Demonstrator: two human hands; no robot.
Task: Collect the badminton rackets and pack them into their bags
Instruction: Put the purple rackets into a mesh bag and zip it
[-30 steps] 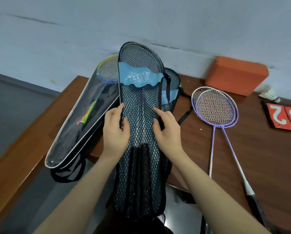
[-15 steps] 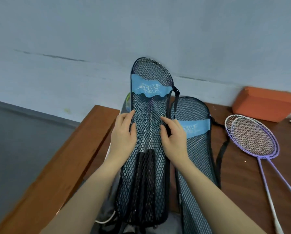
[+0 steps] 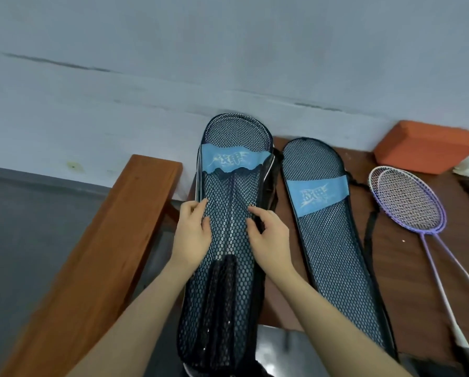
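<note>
Mesh bag [image 3: 228, 240], already holding rackets, held upright at the table's [image 3: 407, 257] near edge; our left hand [image 3: 192, 235] and right hand [image 3: 270, 238] pinch its sides. Next, likely: purple rackets [image 3: 410, 210] into the empty bag [image 3: 334, 240] beside.

Your hands held one mesh bag [image 3: 228, 240]; a second bag [image 3: 334, 254] lay right of it, two rackets [image 3: 410, 210] farther right.
</note>
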